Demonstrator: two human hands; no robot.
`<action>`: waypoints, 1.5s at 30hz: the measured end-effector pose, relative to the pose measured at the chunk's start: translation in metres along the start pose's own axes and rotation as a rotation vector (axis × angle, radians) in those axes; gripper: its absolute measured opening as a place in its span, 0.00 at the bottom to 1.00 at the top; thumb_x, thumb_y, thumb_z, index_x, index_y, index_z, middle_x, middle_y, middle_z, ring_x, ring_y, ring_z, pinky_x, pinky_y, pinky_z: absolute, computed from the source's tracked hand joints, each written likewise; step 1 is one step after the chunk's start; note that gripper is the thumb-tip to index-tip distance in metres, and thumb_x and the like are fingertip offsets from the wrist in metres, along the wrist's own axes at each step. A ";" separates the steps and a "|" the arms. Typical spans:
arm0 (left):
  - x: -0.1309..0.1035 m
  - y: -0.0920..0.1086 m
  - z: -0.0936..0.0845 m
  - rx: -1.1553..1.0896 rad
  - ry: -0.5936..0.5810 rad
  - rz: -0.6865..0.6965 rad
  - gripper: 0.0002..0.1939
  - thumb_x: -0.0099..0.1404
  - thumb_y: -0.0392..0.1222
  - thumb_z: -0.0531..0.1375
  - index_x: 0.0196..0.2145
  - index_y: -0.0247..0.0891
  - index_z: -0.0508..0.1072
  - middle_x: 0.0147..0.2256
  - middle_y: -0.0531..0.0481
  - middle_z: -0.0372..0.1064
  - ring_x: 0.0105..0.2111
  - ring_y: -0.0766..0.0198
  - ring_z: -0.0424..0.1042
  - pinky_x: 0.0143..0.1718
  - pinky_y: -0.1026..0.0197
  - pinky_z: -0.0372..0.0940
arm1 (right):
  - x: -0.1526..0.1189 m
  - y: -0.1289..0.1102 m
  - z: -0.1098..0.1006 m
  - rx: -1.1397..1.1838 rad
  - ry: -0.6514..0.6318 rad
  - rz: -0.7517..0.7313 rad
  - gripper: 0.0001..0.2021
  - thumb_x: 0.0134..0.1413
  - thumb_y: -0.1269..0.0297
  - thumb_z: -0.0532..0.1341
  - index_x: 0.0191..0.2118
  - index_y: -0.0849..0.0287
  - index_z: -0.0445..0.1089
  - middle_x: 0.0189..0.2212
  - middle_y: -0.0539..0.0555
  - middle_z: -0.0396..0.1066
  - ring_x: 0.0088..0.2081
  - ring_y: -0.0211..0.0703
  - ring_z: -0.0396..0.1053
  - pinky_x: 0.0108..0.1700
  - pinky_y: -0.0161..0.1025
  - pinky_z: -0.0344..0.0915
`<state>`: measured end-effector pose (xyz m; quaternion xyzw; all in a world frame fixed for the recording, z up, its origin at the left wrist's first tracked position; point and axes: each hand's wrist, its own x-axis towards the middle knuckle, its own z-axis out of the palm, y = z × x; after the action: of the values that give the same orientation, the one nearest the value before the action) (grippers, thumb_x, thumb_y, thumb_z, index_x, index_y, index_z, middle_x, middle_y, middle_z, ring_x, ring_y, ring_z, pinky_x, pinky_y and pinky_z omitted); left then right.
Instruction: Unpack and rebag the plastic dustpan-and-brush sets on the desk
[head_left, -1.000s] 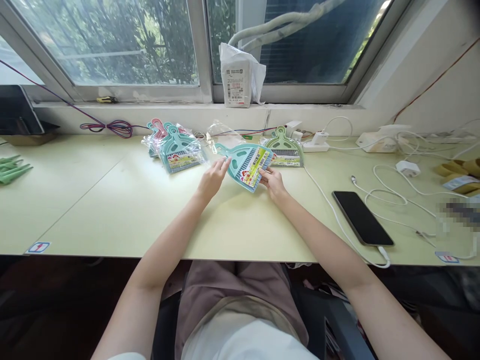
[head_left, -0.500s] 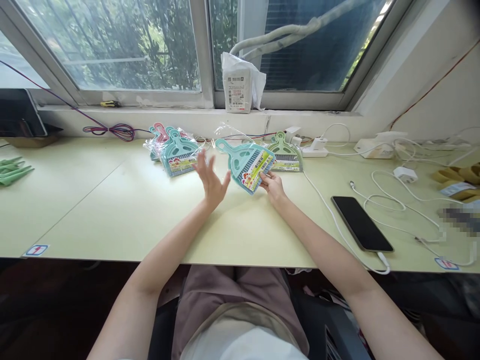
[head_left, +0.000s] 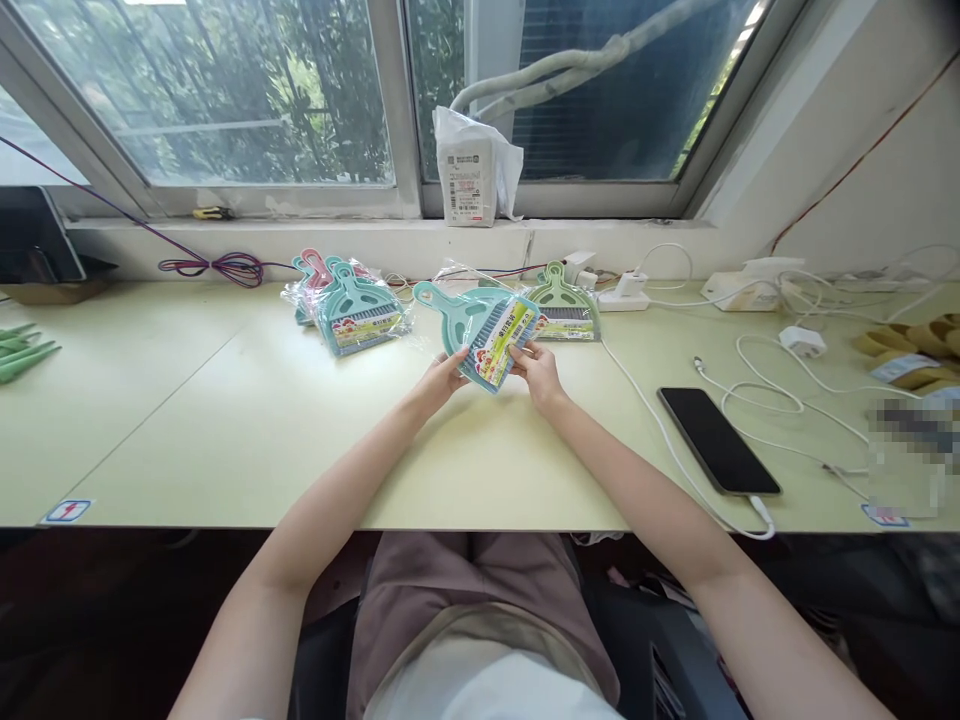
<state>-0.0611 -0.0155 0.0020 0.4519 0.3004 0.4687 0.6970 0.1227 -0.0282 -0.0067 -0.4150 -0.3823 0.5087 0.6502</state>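
Observation:
Between my hands is a teal dustpan and brush set [head_left: 491, 335] in a clear plastic bag, tilted with its handle to the upper left and its yellow label facing me. My left hand [head_left: 441, 383] grips its lower left edge. On the lower right side, my right hand [head_left: 540, 374] pinches the bag beside the label. Behind it to the right lies a green dustpan set [head_left: 564, 305], partly covered by the held one. To the left, another teal dustpan set [head_left: 361, 310] in plastic rests against a pink one [head_left: 315, 267].
A phone [head_left: 718, 440] on a white charging cable lies on the right of the table [head_left: 225, 430]. White cords, a power strip [head_left: 624, 300] and yellow bundles [head_left: 915, 350] are farther right. Green strips [head_left: 26, 352] lie at far left; a wrapped box [head_left: 471, 180] stands on the sill.
My left hand, raised with fingers spread before, has come down and taken hold of the dustpan set's lower left edge. My right hand keeps its hold.

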 end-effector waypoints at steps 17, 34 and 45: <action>-0.010 -0.006 0.019 0.202 0.140 0.100 0.34 0.47 0.41 0.71 0.52 0.40 0.67 0.48 0.44 0.74 0.46 0.52 0.74 0.45 0.50 0.72 | -0.009 0.002 0.009 0.034 0.084 0.003 0.11 0.47 0.64 0.69 0.35 0.58 0.68 0.31 0.51 0.78 0.35 0.44 0.77 0.43 0.46 0.77; -0.013 -0.008 0.025 0.181 -0.023 -0.020 0.30 0.51 0.49 0.70 0.49 0.37 0.70 0.50 0.41 0.72 0.48 0.51 0.73 0.47 0.49 0.70 | -0.009 0.000 0.007 0.095 0.104 0.001 0.06 0.50 0.69 0.65 0.34 0.59 0.68 0.30 0.52 0.78 0.37 0.45 0.78 0.43 0.45 0.77; -0.008 -0.011 0.019 0.199 0.179 -0.004 0.19 0.50 0.43 0.68 0.40 0.35 0.74 0.40 0.45 0.77 0.40 0.56 0.76 0.44 0.53 0.72 | -0.011 0.002 0.012 0.071 0.081 0.045 0.09 0.49 0.66 0.66 0.36 0.56 0.65 0.32 0.49 0.76 0.32 0.41 0.77 0.42 0.44 0.76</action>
<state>-0.0438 -0.0310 -0.0002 0.4745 0.4074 0.4740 0.6199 0.1086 -0.0368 -0.0052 -0.4205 -0.3278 0.5192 0.6679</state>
